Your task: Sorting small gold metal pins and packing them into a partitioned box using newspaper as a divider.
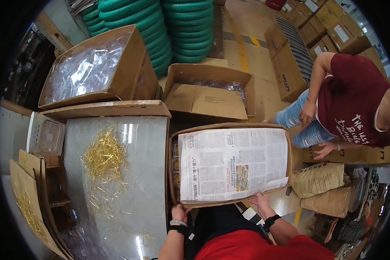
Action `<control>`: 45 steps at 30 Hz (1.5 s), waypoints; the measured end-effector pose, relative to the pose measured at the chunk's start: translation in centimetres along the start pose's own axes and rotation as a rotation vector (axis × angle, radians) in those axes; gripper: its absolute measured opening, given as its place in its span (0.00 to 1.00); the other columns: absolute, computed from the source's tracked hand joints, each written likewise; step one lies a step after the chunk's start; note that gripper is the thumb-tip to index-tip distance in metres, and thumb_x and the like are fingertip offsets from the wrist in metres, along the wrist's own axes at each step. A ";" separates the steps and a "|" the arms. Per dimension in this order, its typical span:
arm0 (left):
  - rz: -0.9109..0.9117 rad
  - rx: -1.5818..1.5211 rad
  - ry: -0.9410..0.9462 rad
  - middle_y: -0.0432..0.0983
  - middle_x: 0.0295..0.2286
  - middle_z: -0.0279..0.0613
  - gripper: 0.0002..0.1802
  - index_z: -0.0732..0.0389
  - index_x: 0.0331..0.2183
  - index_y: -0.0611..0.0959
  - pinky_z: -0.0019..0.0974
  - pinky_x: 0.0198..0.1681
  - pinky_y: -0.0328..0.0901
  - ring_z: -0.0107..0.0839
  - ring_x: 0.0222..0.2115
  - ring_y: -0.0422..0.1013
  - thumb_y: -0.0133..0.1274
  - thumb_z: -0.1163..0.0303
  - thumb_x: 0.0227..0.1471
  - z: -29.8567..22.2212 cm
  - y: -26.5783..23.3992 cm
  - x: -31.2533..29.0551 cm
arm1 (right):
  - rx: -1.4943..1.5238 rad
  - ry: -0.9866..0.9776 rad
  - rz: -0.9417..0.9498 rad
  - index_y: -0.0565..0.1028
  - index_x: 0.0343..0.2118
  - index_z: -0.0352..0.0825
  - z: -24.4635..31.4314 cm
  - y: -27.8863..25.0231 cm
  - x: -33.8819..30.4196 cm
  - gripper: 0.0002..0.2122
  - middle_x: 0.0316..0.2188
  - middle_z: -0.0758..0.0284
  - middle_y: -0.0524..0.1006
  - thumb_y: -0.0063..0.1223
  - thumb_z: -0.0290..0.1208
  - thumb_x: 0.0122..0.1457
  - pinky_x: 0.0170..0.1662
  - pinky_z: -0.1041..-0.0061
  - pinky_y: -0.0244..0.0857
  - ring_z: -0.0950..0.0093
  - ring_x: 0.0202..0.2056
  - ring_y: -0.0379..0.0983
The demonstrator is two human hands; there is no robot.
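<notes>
In front of me an open cardboard box (229, 125) has a sheet of newspaper (212, 173) laid flat over its contents. Along the left inner side a narrow gap shows small dark and golden items, too small to make out. My left hand (180, 213) is closed on the box's near left corner. At the near rim, toward the right, my right hand (261, 203) has its fingers closed over the box edge, beside the newspaper's border. Part of its grip is hidden.
To the left, a grey tabletop (147, 173) carries a pile of thin golden pieces (103, 154). Beyond stand a carton of clear plastic pieces (86, 69), a half-covered carton (177, 73) and green coiled hoses (134, 26). A person in maroon (355, 95) stands right, near sacks (318, 180).
</notes>
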State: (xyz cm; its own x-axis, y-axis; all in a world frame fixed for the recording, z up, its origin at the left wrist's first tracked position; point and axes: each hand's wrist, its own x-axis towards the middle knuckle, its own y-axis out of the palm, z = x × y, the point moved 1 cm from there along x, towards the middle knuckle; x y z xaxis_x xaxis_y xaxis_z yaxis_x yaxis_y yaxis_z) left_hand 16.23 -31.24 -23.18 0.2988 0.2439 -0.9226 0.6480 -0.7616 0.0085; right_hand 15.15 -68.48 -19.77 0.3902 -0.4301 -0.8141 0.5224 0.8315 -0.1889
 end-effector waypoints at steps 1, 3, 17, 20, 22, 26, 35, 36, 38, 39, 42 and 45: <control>0.002 0.001 0.010 0.69 0.43 0.56 0.15 0.73 0.46 0.65 0.57 0.44 0.75 0.50 0.42 0.72 0.40 0.81 0.56 -0.1 0.1 0.0 | 0.008 -0.034 0.026 0.67 0.45 0.19 -0.2 -0.1 0.2 0.14 0.38 0.49 0.74 0.41 0.26 0.62 0.35 0.66 0.79 0.58 0.33 0.78; 0.004 0.006 0.025 0.70 0.43 0.56 0.14 0.73 0.45 0.67 0.57 0.44 0.74 0.50 0.43 0.72 0.40 0.80 0.57 -0.1 0.2 -0.1 | 0.023 -0.059 0.045 0.65 0.47 0.18 -0.4 -0.3 0.4 0.14 0.38 0.47 0.74 0.40 0.25 0.63 0.33 0.66 0.79 0.56 0.34 0.79; 0.139 -0.097 0.019 0.76 0.38 0.48 0.13 0.66 0.43 0.75 0.46 0.39 0.74 0.42 0.37 0.76 0.46 0.69 0.60 1.2 -0.7 -1.5 | -0.512 0.300 0.462 0.68 0.48 0.26 1.7 -1.8 -4.2 0.20 0.34 0.52 0.78 0.45 0.41 0.66 0.32 0.71 0.76 0.65 0.30 0.79; 0.165 -0.109 0.012 0.76 0.40 0.51 0.15 0.66 0.45 0.75 0.47 0.42 0.74 0.44 0.38 0.76 0.46 0.66 0.60 2.2 -1.7 -2.1 | -0.729 0.263 0.710 0.69 0.48 0.30 5.0 1.8 -5.9 0.16 0.32 0.57 0.78 0.45 0.37 0.66 0.30 0.74 0.75 0.70 0.29 0.78; 0.165 -0.095 -0.004 0.75 0.41 0.54 0.17 0.66 0.47 0.71 0.47 0.43 0.73 0.45 0.40 0.75 0.46 0.65 0.60 2.7 -2.4 -3.1 | -0.712 0.202 0.784 0.70 0.51 0.30 6.1 3.6 -5.2 0.14 0.28 0.62 0.77 0.44 0.31 0.65 0.28 0.77 0.72 0.76 0.26 0.75; 0.098 -0.018 -0.020 0.74 0.43 0.55 0.25 0.67 0.56 0.65 0.45 0.45 0.72 0.44 0.42 0.75 0.46 0.69 0.59 5.2 -5.0 -6.2 | -0.839 0.140 0.878 0.70 0.55 0.33 5.4 5.6 -4.8 0.17 0.27 0.65 0.77 0.44 0.30 0.65 0.26 0.80 0.70 0.78 0.24 0.74; -0.148 -0.042 -0.076 0.76 0.41 0.54 0.21 0.66 0.52 0.68 0.44 0.42 0.74 0.44 0.39 0.77 0.45 0.70 0.59 13.2 -12.5 -11.5 | -1.449 -0.790 0.561 0.65 0.61 0.40 11.5 15.4 -1.8 0.23 0.22 0.56 0.78 0.39 0.28 0.62 0.27 0.63 0.68 0.63 0.23 0.76; -0.174 -0.063 -0.079 0.76 0.41 0.54 0.20 0.66 0.52 0.68 0.44 0.42 0.74 0.44 0.38 0.77 0.45 0.70 0.59 13.9 -13.0 -11.7 | -1.750 -0.877 0.498 0.64 0.62 0.40 11.2 16.1 -1.4 0.24 0.23 0.54 0.78 0.39 0.27 0.61 0.28 0.60 0.68 0.60 0.24 0.77; -0.192 -0.074 -0.091 0.76 0.41 0.54 0.20 0.65 0.52 0.69 0.44 0.42 0.74 0.44 0.38 0.77 0.45 0.70 0.59 14.8 -13.6 -11.9 | -1.751 -0.873 0.501 0.61 0.64 0.40 10.3 17.1 -1.0 0.26 0.22 0.55 0.78 0.40 0.28 0.60 0.29 0.59 0.68 0.58 0.24 0.76; -0.194 -0.094 -0.101 0.76 0.40 0.53 0.20 0.65 0.52 0.69 0.43 0.41 0.74 0.44 0.38 0.77 0.45 0.70 0.59 15.0 -13.5 -12.0 | -1.751 -0.883 0.508 0.59 0.65 0.39 10.1 17.4 -0.7 0.28 0.21 0.55 0.78 0.42 0.28 0.59 0.30 0.58 0.68 0.57 0.24 0.76; -0.180 -0.065 -0.110 0.77 0.40 0.52 0.19 0.64 0.52 0.69 0.42 0.41 0.74 0.42 0.37 0.77 0.46 0.71 0.59 14.6 -13.0 -11.6 | -1.782 -0.893 0.486 0.58 0.65 0.39 9.6 17.5 -0.7 0.28 0.21 0.55 0.78 0.41 0.29 0.59 0.30 0.58 0.68 0.57 0.24 0.76; -0.131 -0.009 -0.043 0.77 0.39 0.50 0.20 0.65 0.52 0.70 0.40 0.40 0.74 0.40 0.36 0.77 0.47 0.72 0.59 12.8 -11.8 -11.0 | -1.753 -0.802 0.507 0.60 0.64 0.38 10.5 18.2 -1.6 0.27 0.25 0.56 0.79 0.39 0.27 0.59 0.31 0.59 0.69 0.58 0.27 0.78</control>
State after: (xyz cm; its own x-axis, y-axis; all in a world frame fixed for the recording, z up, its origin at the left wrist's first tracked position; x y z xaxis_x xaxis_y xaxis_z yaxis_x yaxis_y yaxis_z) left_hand -3.65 -32.64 -18.01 0.1811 0.3143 -0.9319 0.6859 -0.7194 -0.1094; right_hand 31.97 -56.33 -16.14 0.6866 0.2970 -0.6636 -0.7082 0.0666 -0.7029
